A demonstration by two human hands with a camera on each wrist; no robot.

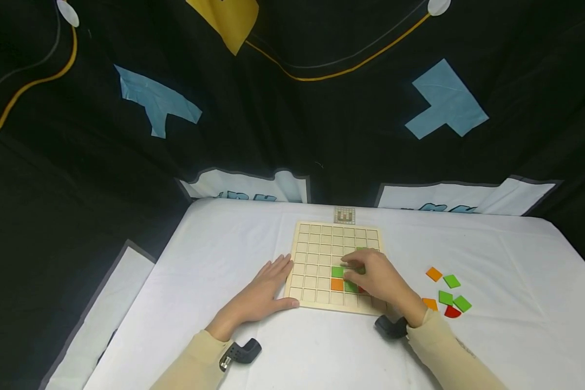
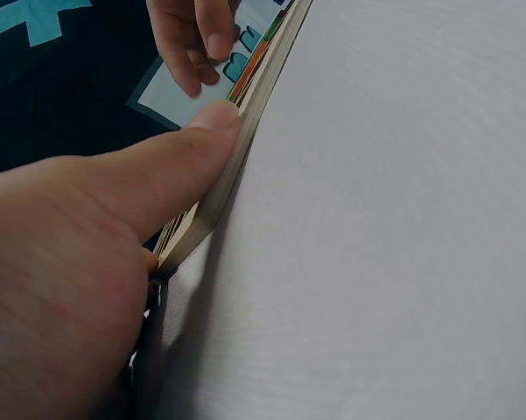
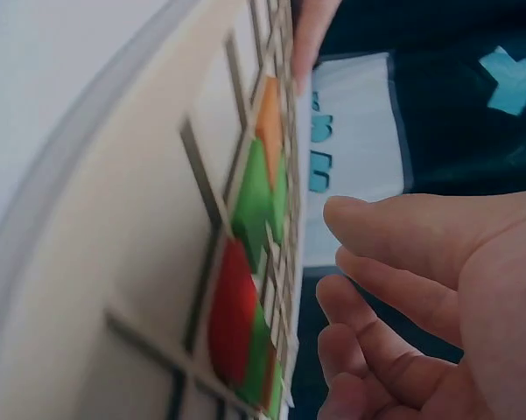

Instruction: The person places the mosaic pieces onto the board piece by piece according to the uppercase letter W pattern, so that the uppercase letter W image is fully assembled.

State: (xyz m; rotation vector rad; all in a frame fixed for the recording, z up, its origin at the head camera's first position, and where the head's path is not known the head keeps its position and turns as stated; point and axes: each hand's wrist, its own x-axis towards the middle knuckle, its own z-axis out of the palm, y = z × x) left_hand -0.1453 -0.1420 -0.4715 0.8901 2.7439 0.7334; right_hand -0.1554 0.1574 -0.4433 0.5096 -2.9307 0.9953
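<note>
A pale wooden grid board [image 1: 312, 260] lies on the white-covered table. My left hand [image 1: 262, 292] rests at its left side, fingers extended along the edge and thumb at the near-left corner. Over the board hovers my right hand [image 1: 380, 275], fingers loosely bent; the right wrist view shows nothing between thumb and fingertips. Beneath and beside it, cells hold a green tile [image 1: 337, 272], an orange tile [image 1: 337, 284], another green tile [image 1: 350, 286] and a red piece [image 3: 232, 311]. The right hand partly hides these and other green pieces.
Loose pieces lie right of the board: orange tiles [image 1: 434, 274], several green tiles [image 1: 446, 298] and a red rounded piece [image 1: 452, 312]. A small patterned card [image 1: 344, 215] sits just behind the board. A black curtain [image 1: 292, 130] hangs beyond the table's far edge.
</note>
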